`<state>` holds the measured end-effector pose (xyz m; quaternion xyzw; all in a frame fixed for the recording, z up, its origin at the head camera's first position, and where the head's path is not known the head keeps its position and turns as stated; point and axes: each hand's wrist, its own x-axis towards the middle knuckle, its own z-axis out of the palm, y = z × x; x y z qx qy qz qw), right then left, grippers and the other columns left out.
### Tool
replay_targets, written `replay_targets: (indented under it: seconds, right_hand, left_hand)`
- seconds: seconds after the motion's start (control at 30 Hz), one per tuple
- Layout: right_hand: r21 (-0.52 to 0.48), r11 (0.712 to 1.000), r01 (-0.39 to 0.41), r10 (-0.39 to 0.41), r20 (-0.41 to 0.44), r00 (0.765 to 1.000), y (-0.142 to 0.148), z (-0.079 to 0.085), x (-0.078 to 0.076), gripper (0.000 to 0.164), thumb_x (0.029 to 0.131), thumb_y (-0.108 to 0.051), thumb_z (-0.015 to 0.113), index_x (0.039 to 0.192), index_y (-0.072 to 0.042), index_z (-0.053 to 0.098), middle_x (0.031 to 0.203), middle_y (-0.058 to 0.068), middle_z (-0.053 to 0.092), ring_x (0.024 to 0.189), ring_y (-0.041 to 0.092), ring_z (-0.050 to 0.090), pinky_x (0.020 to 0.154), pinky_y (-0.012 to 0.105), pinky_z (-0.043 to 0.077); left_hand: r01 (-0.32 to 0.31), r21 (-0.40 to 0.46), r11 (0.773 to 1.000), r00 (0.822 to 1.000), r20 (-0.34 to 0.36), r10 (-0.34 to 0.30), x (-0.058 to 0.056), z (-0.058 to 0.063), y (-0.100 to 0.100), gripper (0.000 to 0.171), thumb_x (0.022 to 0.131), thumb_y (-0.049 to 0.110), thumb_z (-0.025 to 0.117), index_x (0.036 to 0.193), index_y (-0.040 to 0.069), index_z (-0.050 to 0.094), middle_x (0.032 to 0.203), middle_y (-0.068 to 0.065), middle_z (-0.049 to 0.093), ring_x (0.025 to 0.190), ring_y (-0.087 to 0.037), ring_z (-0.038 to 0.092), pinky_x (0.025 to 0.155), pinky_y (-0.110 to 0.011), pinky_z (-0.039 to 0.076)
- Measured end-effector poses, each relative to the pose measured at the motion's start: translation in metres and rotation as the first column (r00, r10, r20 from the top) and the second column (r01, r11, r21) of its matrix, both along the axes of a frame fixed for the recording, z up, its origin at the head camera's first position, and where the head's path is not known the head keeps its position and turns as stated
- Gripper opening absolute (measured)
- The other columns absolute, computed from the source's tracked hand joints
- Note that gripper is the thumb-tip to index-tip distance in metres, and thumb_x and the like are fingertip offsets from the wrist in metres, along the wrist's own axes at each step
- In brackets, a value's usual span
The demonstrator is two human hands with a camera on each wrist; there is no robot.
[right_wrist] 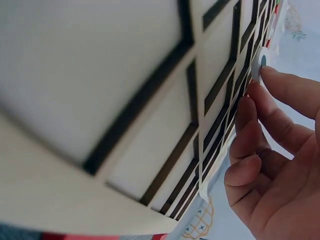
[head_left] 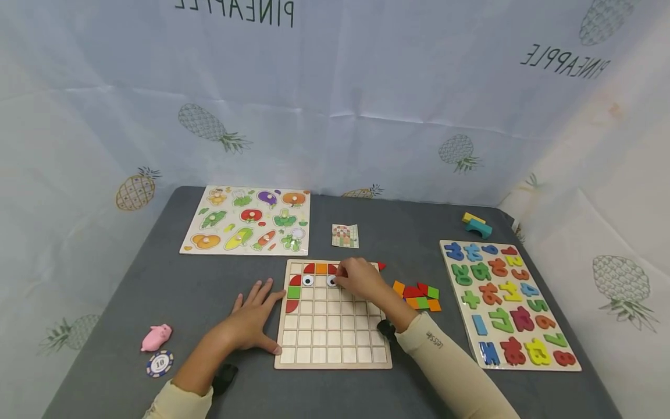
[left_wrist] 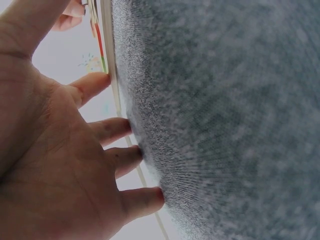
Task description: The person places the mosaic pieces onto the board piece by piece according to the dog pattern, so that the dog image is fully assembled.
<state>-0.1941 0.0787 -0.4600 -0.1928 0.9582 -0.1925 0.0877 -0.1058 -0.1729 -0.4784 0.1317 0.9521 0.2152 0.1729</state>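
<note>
A wooden grid board (head_left: 319,338) lies in front of me, with red, orange and green pieces in its top row and left column. A white eye disc (head_left: 307,280) sits in one cell. My right hand (head_left: 361,279) pinches another eye disc (right_wrist: 259,62) over the board's upper part; its other fingers curl under, as the right wrist view shows. The left hand (head_left: 251,323) rests at the board's left edge, fingers spread on the table and thumb at the lower left corner. In the left wrist view, that hand (left_wrist: 75,145) shows its palm and separated fingers.
Loose coloured pieces (head_left: 419,297) lie right of the board. A small picture card (head_left: 345,236) and a vegetable puzzle (head_left: 241,221) are behind it. Farther right are a number puzzle (head_left: 510,305) and a teal arch block (head_left: 478,227). A pink pig (head_left: 156,337) and poker chip (head_left: 159,364) sit left.
</note>
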Motion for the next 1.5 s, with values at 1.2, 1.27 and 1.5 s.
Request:
replay_targets:
  seconds: [1.2, 1.27, 1.5]
  right_hand:
    - [0.148, 0.986, 0.080, -0.076, -0.031, 0.997, 0.089, 0.001, -0.022, 0.021, 0.081, -0.015, 0.067, 0.102, -0.012, 0.063, 0.096, 0.004, 0.060, 0.084, 0.020, 0.058, 0.072, 0.036, 0.050]
    - [0.142, 0.986, 0.088, -0.085, -0.034, 0.996, 0.089, 0.002, -0.023, 0.020, 0.080, -0.014, 0.069, 0.097, -0.010, 0.061, 0.089, 0.004, 0.060, 0.076, 0.018, 0.057, 0.068, 0.033, 0.049]
    - [0.055, 0.994, 0.096, -0.090, -0.115, 0.989, 0.076, 0.013, -0.024, 0.010, 0.080, -0.015, 0.068, 0.085, -0.010, 0.060, 0.073, 0.000, 0.058, 0.060, 0.013, 0.052, 0.055, 0.027, 0.045]
  left_hand:
    - [0.014, 0.008, 1.000, 1.000, -0.001, -0.014, 0.001, 0.002, 0.000, 0.114, 0.043, 0.052, 0.085, 0.139, 0.019, 0.032, 0.150, -0.015, 0.011, 0.137, -0.037, 0.004, 0.099, -0.066, 0.009]
    - [0.010, 0.005, 1.000, 1.000, -0.002, -0.010, 0.001, 0.002, 0.001, 0.114, 0.043, 0.051, 0.085, 0.139, 0.019, 0.032, 0.150, -0.015, 0.011, 0.137, -0.037, 0.004, 0.099, -0.066, 0.009]
    - [0.001, 0.002, 1.000, 1.000, 0.004, -0.001, 0.002, 0.003, 0.000, 0.114, 0.043, 0.050, 0.086, 0.140, 0.019, 0.033, 0.150, -0.015, 0.011, 0.137, -0.037, 0.004, 0.100, -0.065, 0.008]
